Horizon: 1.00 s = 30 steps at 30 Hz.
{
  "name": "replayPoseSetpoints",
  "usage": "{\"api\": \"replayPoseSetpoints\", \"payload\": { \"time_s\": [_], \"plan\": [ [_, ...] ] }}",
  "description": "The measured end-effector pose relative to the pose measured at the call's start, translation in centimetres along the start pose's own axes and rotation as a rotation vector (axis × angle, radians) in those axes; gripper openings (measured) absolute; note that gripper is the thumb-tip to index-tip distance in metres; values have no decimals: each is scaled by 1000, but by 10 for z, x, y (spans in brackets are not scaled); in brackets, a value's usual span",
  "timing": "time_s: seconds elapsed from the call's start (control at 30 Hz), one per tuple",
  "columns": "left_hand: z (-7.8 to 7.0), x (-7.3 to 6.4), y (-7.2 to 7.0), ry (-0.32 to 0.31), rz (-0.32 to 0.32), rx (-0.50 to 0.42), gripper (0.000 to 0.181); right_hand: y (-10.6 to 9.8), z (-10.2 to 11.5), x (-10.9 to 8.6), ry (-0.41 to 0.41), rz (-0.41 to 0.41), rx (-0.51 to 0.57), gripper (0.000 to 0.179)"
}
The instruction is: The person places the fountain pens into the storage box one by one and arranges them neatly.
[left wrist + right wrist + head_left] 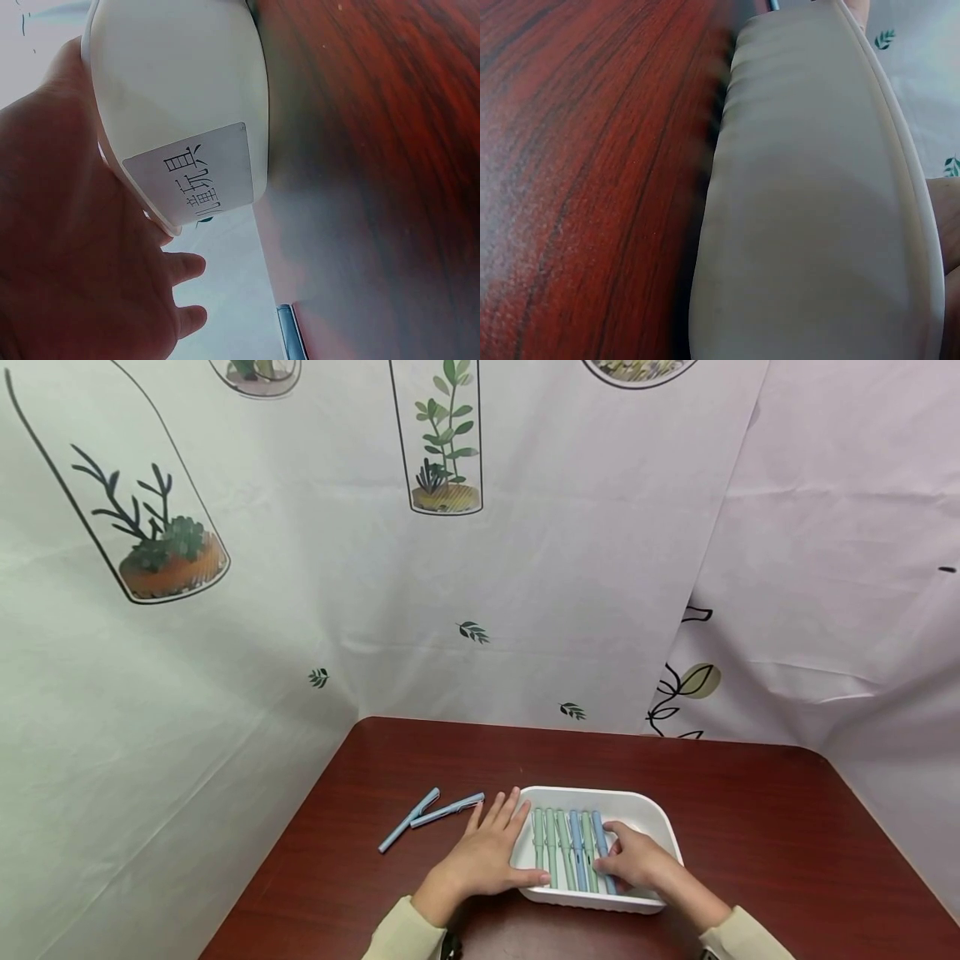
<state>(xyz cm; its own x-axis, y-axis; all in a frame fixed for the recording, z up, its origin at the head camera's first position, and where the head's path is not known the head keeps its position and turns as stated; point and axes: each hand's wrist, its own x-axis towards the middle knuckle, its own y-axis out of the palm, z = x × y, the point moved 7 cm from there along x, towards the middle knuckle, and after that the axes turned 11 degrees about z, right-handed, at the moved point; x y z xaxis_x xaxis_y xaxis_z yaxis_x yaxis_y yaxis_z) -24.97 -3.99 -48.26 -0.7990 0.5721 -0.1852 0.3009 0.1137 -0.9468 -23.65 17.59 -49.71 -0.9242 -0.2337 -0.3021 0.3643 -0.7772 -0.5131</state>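
A white plastic tray [652, 817] holds a row of slim pens, several light green pens [552, 847] and a blue pen [577, 843] among them. At the row's right end, my right hand [637, 857] pinches another blue pen [600, 833] between thumb and fingers, inside the tray. My left hand [487, 856] rests on the tray's left rim with its fingers spread. In the left wrist view, the left palm [82, 225] lies along the rim above a printed label [199, 172]. The tray's wall hides most of the right hand [946, 225] in the right wrist view.
Left of the tray, two blue pens, one slanted [408, 820] and one flatter [448, 809], lie on the dark red table [337, 877], their ends close together. A white cloth [525, 610] with plant prints hangs behind the table.
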Motion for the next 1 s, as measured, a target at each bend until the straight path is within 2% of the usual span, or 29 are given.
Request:
{"api": "replayPoseSetpoints", "payload": {
  "time_s": [0.37,0.67,1.0],
  "plan": [
    [0,-1,-1,-1,-2,-3,107,1,1,-1,-1,-5,-3,69],
    [-1,-1,-2,-3,1,-5,107,-9,14,-7,-64,-56,-171,66],
    [-2,-2,-3,4,4,-10,107,-31,21,-28,-167,-150,-268,60]
  ]
}}
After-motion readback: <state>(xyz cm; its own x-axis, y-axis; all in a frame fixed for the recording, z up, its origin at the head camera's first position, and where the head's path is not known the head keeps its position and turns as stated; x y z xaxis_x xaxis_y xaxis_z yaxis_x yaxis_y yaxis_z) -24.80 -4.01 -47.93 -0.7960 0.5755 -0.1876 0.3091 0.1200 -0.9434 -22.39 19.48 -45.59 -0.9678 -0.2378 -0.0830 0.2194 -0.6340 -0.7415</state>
